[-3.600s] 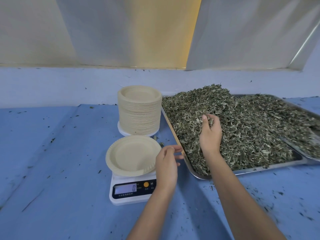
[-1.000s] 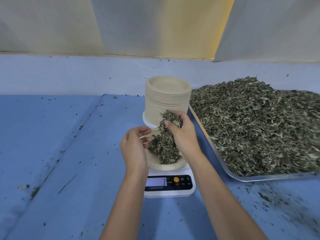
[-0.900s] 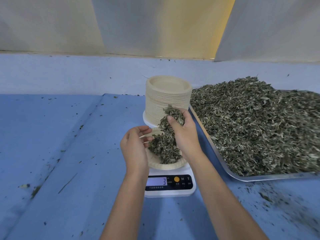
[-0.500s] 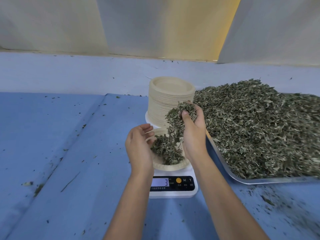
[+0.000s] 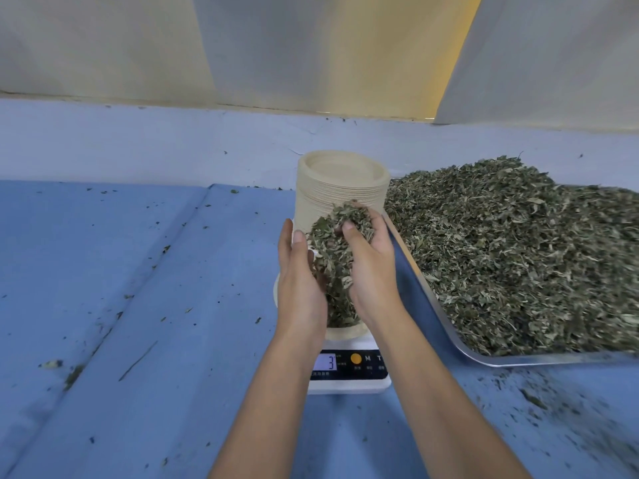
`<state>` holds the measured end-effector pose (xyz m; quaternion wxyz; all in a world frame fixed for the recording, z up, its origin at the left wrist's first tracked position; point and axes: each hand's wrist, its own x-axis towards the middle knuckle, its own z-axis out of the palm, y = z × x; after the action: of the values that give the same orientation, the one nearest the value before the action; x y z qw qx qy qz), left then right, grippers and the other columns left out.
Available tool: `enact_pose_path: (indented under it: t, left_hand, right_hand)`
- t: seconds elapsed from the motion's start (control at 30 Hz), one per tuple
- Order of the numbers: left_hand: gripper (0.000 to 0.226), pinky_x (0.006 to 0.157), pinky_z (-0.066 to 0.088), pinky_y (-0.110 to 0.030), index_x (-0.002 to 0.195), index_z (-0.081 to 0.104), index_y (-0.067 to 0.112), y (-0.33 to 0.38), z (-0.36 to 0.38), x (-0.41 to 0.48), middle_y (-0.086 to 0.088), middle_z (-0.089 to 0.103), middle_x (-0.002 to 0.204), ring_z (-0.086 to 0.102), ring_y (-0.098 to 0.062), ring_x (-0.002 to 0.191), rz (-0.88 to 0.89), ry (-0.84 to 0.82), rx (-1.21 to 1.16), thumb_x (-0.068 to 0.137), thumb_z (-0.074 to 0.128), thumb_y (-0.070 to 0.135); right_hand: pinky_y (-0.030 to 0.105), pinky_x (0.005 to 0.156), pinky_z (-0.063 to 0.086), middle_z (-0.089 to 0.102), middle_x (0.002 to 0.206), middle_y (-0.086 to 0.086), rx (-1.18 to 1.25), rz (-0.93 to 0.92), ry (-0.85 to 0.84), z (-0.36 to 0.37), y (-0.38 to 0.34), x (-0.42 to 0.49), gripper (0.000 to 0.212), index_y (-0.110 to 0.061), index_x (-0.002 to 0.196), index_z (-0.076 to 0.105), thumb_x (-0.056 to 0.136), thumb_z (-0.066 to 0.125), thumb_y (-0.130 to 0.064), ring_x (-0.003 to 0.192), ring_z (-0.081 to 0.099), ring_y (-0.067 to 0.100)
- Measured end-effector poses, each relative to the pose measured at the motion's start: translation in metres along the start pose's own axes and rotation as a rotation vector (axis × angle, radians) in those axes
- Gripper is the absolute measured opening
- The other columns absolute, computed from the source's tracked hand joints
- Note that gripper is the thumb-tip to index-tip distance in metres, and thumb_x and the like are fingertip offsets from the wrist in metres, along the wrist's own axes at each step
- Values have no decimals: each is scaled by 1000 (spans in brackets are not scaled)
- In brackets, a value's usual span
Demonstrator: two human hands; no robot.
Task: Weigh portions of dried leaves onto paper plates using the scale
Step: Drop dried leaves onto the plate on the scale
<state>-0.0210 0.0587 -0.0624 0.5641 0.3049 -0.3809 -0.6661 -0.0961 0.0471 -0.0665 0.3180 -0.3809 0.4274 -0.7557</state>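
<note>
1. Bench (image 5: 138, 271): blue covering with long creases. It carries everything listed.
2. Leaf scraps (image 5: 74, 373): loose bits on the bench, well to the left of the scale.
3. Left hand (image 5: 299, 281): above the left part of the scale. Fingers straight and held together, pointing away from the person. Palm turned right, flat against the leaves.
4. Handful of dried leaves (image 5: 330, 261): held between the two hands, over the scale. An elongated clump, its long axis running from the fingertips at the far end down and back to the plate beneath. The lower end meets the leaves already lying in the plate.
5. Paper plate (image 5: 345, 332): beige, sitting level on top of the scale. Mostly hidden by hands and leaves, with the near rim showing.
6. Scale (image 5: 349, 383): white body, dark front panel facing the person. The display (image 5: 325, 362) shows a 3; any digit to its left is covered by the left forearm.
7. Stack of paper plates (image 5: 342, 188): tall upright column just behind the scale, open side up.
8. Right hand (image 5: 371, 267): above the right part of the scale. Fingers curled over the top of the handful, thumb lying on it, fingertips pointing away from the person.
9. Tray (image 5: 518, 360): metal, just to the right of the scale, its near left corner rounded.
10. Heap of dried leaves (image 5: 518, 254): fills the tray and rises highest at the back, beside the stack.
</note>
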Motion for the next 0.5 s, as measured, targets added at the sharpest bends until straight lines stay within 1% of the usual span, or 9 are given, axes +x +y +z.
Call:
enact_pose_path:
  t: [0.03,0.07,0.1,0.13,0.2,0.23,0.3,0.37,0.5]
  left_hand:
    - [35,96,45,-19,135,36,45,1,2,0,31,58,111,50,12,116,5,-23,-15,100,33,44]
    - [33,84,50,-14,133,36,47,2,4,0,38,62,97,55,19,99,12,-39,-29,100,32,45]
    - [31,75,53,-14,130,37,48,3,5,1,39,63,85,60,19,87,12,-43,-46,100,32,45]
    - [29,72,54,-17,127,41,47,4,6,1,36,66,84,63,14,83,9,-32,-63,100,34,45]
    - [24,77,52,-24,121,49,44,2,8,3,23,70,93,67,2,90,7,17,-66,99,40,42]
    - [22,79,51,-25,118,52,43,1,8,4,20,71,97,68,0,91,14,44,-34,98,43,40]
    - [19,77,50,-24,113,57,38,-2,9,5,17,71,97,68,1,88,25,107,30,98,48,33]
    - [17,71,51,-21,107,61,32,-5,9,5,14,72,92,69,-1,83,8,153,10,98,50,23]
    - [18,61,54,-21,100,61,24,-7,8,6,1,72,93,70,-10,78,-61,227,-87,98,48,13]
  right_hand:
    - [48,105,41,64,120,3,7,20,-17,3,1,-2,29,-37,103,61,92,52,-12,114,60,20]
    - [47,104,42,66,119,4,11,38,-37,5,2,-4,26,-34,106,61,90,54,-15,113,61,20]
    - [44,103,45,67,116,4,32,56,-59,7,3,-6,24,-32,106,61,87,55,-18,111,62,20]
    - [40,98,48,69,111,3,75,78,-81,9,4,-8,23,-30,103,63,84,56,-20,108,64,20]
    - [27,83,52,72,98,-3,143,104,-120,12,4,-12,16,-29,94,66,83,57,-22,97,67,14]
    - [23,80,51,72,93,-6,137,100,-122,14,4,-13,14,-28,93,66,87,56,-21,94,67,11]
    - [21,81,50,71,91,-9,83,83,-94,15,5,-15,14,-26,96,63,95,52,-17,93,66,8]
    - [20,83,50,69,94,-8,24,61,-51,15,5,-15,15,-24,101,60,98,48,-16,95,64,7]
    - [9,73,47,67,98,-6,-51,25,-3,15,4,-16,14,-26,102,58,100,46,-19,90,63,1]
